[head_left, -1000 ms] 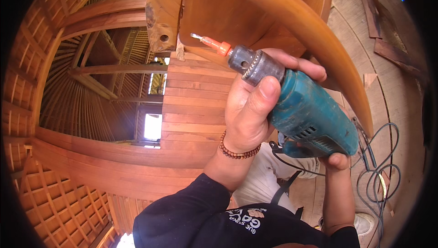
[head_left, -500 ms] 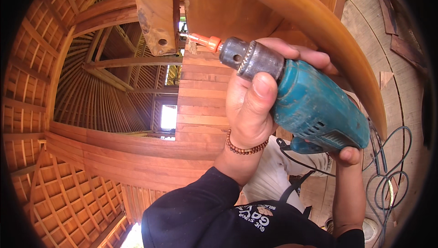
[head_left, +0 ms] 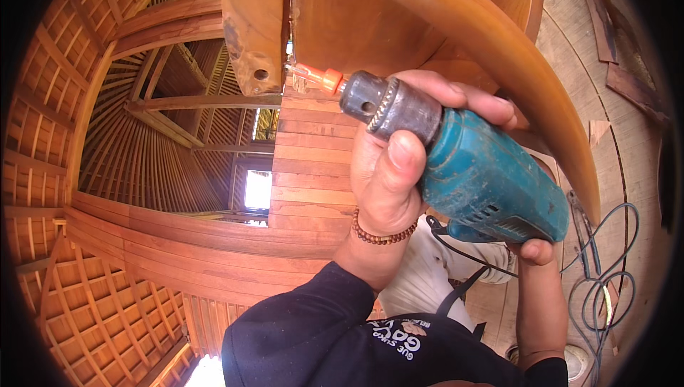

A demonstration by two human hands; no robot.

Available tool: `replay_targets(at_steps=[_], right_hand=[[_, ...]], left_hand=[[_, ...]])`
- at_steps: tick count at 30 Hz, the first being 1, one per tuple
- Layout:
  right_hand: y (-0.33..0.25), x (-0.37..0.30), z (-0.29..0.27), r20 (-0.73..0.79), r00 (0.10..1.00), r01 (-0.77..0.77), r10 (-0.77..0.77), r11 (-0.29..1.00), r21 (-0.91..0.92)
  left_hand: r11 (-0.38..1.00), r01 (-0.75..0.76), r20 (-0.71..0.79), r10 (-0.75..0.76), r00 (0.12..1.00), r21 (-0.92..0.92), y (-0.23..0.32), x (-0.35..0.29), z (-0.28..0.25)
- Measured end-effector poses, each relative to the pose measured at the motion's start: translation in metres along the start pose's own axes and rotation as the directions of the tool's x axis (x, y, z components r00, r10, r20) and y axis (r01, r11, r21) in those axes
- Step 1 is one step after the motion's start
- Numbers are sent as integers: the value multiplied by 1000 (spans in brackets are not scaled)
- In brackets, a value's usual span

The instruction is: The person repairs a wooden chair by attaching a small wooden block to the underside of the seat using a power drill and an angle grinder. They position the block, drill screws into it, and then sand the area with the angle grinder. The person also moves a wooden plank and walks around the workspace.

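Note:
A worn teal electric drill lies across the view, tilted, its metal chuck pointing up and to the left. An orange bit holder sits in the chuck. Its tip is close to the lower end of a wooden leg with a round dark hole; whether they touch I cannot tell. My left hand cradles the drill's front, thumb beside the chuck and fingers over the far side. At the rear, my right hand is closed around the handle; most of its fingers are hidden behind the drill.
A curved wooden rail arches over the drill, beside a broad wooden panel. The drill's dark cord and a looped cable lie at the right on the floor. Wood scraps lie at the far right. Slatted timber walls stand left.
The drill and both hands have shifted slightly left and down in view. The wooden leg appears a little lower and further right. My grip on the drill is unchanged.

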State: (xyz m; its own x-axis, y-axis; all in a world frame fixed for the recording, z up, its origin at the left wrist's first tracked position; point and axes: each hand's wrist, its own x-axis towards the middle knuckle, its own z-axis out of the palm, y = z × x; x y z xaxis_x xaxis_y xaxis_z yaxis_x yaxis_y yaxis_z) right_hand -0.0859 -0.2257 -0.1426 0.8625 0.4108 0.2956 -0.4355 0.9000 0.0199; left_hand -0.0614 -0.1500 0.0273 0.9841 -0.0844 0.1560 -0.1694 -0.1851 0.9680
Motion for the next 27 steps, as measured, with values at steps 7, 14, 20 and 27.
replay_targets(at_steps=[7,14,20,27], right_hand=[[2,2,8,-41,999,-29,30,999,15],[18,-4,2,-30,998,-61,62,997,53],[33,-18,-20,-9,1000,-23,22,999,-27],[28,-5,1,-15,1000,24,-25,997,-70]], left_hand=[[999,0,-12,-1,1000,-36,-2,-1,-1],[990,-123,-52,127,990,71,11,6,-23],[899,-300,-351,407,843,320,43,25,-38],[643,-210,-278,571,773,736,54,41,-28]])
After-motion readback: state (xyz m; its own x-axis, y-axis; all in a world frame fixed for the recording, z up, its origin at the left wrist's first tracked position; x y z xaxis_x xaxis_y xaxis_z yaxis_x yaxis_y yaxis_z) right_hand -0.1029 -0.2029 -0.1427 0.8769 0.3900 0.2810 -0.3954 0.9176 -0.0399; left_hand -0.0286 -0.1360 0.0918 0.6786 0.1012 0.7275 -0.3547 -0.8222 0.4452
